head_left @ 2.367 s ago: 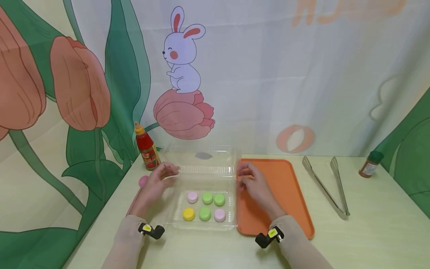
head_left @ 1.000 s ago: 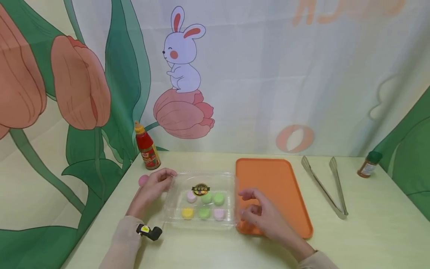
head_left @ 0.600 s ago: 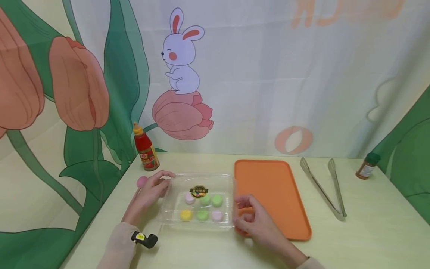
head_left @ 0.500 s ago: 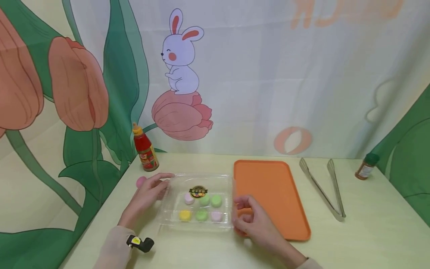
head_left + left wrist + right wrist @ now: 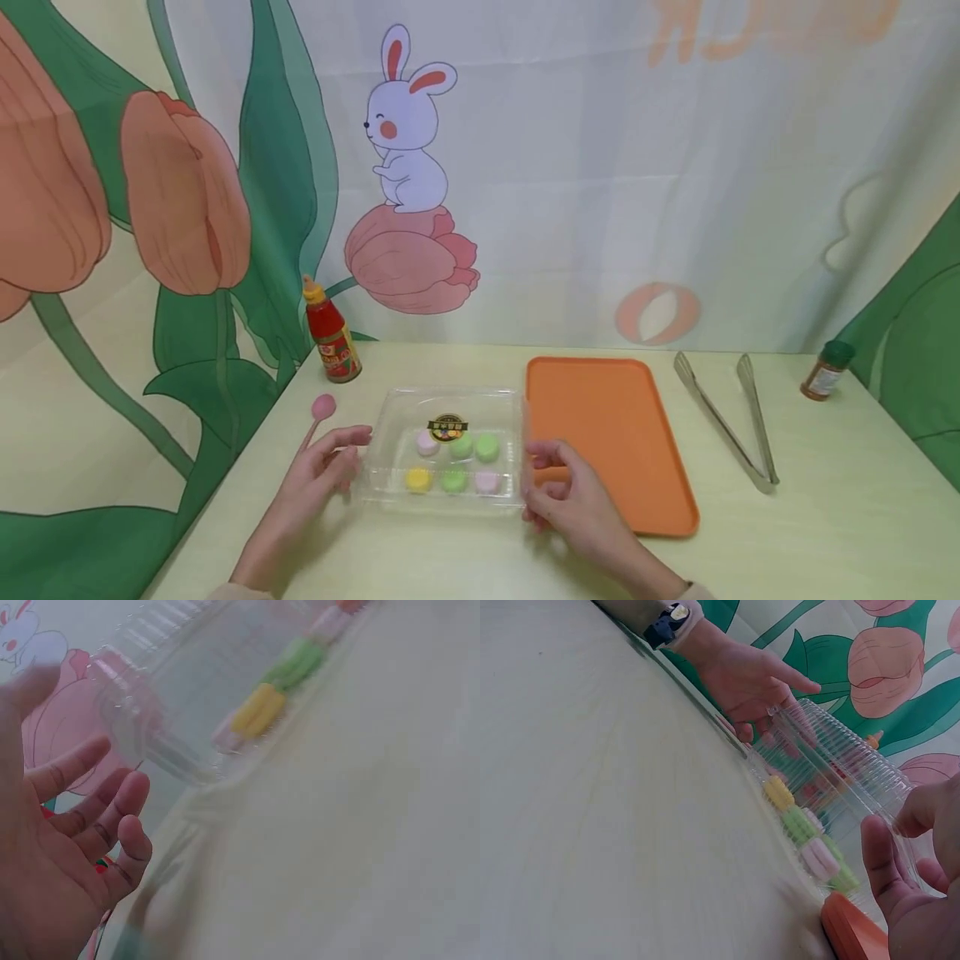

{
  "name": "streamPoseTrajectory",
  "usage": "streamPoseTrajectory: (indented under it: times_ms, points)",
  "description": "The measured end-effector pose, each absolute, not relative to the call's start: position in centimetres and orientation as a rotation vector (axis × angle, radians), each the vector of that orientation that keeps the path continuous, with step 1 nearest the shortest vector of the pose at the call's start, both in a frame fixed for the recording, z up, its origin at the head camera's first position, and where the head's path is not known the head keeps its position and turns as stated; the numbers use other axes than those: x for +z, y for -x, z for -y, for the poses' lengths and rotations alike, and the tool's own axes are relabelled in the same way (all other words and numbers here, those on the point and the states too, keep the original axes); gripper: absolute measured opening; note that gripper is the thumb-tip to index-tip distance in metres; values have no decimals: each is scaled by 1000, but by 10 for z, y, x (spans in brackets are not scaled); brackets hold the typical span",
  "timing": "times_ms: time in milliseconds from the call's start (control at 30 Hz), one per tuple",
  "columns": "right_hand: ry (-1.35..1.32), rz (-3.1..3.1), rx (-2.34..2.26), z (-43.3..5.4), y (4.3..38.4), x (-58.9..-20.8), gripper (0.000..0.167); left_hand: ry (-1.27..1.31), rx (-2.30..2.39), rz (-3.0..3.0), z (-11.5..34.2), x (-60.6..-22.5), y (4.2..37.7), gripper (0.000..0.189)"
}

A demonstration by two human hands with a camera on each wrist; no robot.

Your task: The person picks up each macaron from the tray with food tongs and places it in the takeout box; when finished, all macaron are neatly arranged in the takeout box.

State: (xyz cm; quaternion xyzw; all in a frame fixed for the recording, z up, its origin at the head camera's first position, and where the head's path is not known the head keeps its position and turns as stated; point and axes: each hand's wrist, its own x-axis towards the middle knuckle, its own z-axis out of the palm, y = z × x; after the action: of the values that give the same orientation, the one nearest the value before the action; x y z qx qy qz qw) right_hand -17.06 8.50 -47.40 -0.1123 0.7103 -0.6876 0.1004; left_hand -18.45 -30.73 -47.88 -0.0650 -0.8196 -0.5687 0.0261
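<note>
- The clear plastic box (image 5: 447, 446) sits near the desk's front edge, just left of the orange tray (image 5: 607, 437); its lid is down over six small round sweets (image 5: 453, 465).
- Your left hand (image 5: 318, 475) lies at its left end, fingers relaxed, holding nothing; your right hand (image 5: 566, 500) is at its right end, fingers loosely curled, gripping nothing.
- The box looks light, thin and slippery, and it would likely buckle under a squeeze; take it by the stiffer rims at both ends and keep it level.
</note>
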Motion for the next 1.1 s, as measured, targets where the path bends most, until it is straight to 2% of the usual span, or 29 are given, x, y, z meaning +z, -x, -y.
streamPoseTrajectory:
  times_ms: [133,267,467,1100]
  points:
    - [325,-2116,-2028,-84,169,-476,52,301,-1763,2526,302,-490,172,53]
    - [324,-2119,-2021,-85,168,-480,56,289,-1788,2503,296,-496,168,66]
    - [324,-2050,-2046,-82,166,-483,67,195,-1780,2501,292,-497,167,71]
    - [218,-2003,-2217,-68,156,-484,61,149,-1764,2520,290,-496,166,74]
